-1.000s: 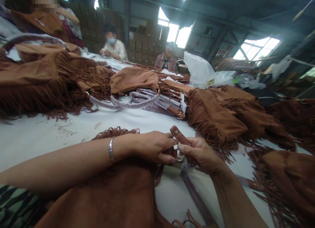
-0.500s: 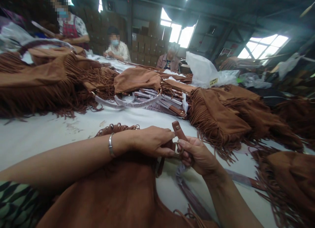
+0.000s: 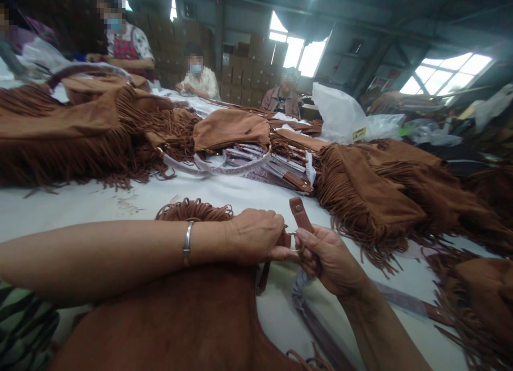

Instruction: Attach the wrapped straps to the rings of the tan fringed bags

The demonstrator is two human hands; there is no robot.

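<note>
A large brown bag [image 3: 172, 317] lies in front of me, with looped fringe [image 3: 196, 209] past my left wrist. My left hand [image 3: 258, 236] is closed on a small brown tab of the bag beside a metal ring [image 3: 297, 242]. Pinched in my right hand [image 3: 331, 256] is a brown leather strap end [image 3: 300, 213] with a snap, its tip pointing up, next to the ring. From under my right hand the plastic-wrapped strap [image 3: 316, 323] runs down toward the bottom edge. The two hands almost touch at the ring.
Fringed brown bags lie at the left [image 3: 60, 120], right [image 3: 368, 184] and lower right [image 3: 484, 285] of the white table [image 3: 160, 189]. A smaller bag [image 3: 232, 129] rests by wrapped straps [image 3: 280, 173]. Several people sit or stand beyond, with stacked boxes behind.
The view has shifted slightly, so the background sits further right. The fingers of my left hand are more curled in at the ring; my right hand keeps its hold on the strap end.
</note>
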